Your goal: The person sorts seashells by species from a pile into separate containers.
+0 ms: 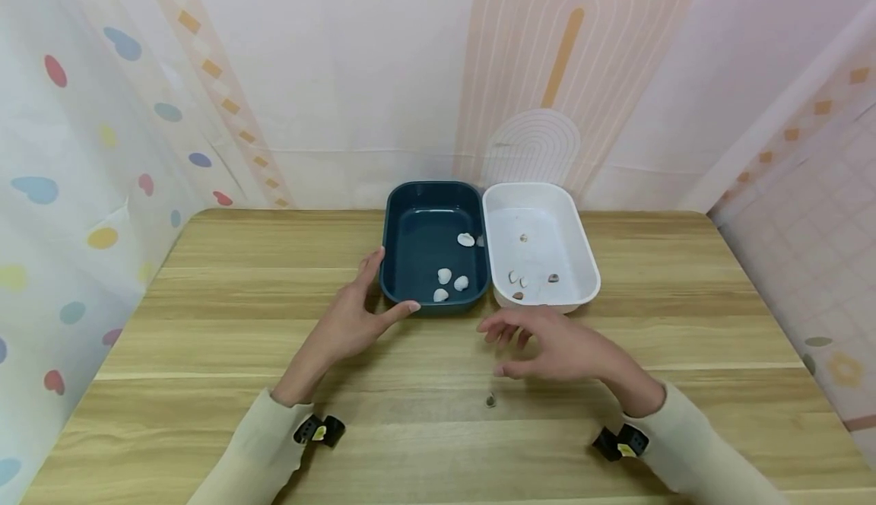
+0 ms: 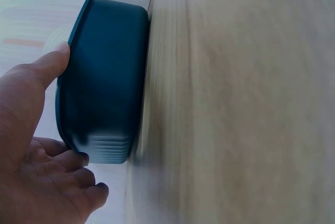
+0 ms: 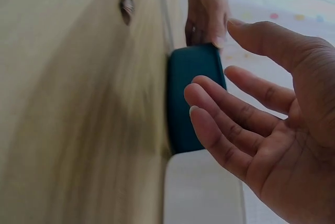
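The left hand (image 1: 349, 321) is set against the near left corner of the dark teal rectangular plastic tray (image 1: 395, 250), thumb laid on the near rim and fingers against the left wall; the tray is grasped at that corner rather than lifted. In the left wrist view the thumb is seen pressed on the rim while the fingers curl beside the wall. Four pale shells (image 1: 452, 281) lie inside this tray, three near its front right and one further back. It would be wise for the tray to be kept steady and flat by this hand, so that the shells are not slid about.

Just right of it, wall to wall, stands the white rectangular plastic tray (image 1: 587, 262), in which several small darker shells (image 1: 517, 278) are scattered.

The right hand (image 1: 547, 347) hovers released above the light wooden table (image 1: 205, 300), in front of the white tray, fingers spread loosely and nothing held. One small dark shell (image 1: 490, 399) lies on the table nearer the person, a little left of that hand and apart from it. It is judged that this small piece is best taken by a fingertip pinch, approached from above, since it lies flat on the wood and could be pushed away by a sideways sweep.
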`<action>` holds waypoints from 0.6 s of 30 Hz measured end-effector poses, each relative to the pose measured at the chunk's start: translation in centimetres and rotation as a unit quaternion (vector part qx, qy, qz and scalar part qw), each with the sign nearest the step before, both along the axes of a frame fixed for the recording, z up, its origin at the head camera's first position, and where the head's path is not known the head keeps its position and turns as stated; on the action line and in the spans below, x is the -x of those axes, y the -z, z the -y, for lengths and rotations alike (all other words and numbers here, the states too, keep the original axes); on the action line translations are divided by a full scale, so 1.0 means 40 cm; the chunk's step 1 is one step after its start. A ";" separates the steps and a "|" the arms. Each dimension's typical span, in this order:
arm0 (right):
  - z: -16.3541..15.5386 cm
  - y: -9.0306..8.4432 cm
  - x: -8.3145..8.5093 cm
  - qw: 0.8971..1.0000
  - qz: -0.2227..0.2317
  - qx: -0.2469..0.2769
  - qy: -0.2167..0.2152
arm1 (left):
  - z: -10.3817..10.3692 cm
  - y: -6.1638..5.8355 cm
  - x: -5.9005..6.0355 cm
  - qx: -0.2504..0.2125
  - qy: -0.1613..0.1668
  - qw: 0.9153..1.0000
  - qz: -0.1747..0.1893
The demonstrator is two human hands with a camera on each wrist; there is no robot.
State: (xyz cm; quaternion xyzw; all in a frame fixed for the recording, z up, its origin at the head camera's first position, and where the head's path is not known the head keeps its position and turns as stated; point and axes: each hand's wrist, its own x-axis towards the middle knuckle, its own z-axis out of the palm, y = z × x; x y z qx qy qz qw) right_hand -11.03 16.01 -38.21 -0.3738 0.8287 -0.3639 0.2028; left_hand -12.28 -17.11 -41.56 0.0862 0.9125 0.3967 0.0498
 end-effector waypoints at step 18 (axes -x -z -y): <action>0.018 0.054 -0.031 0.996 0.066 -0.050 -0.040 | -0.002 0.001 0.000 0.002 -0.002 1.000 -0.001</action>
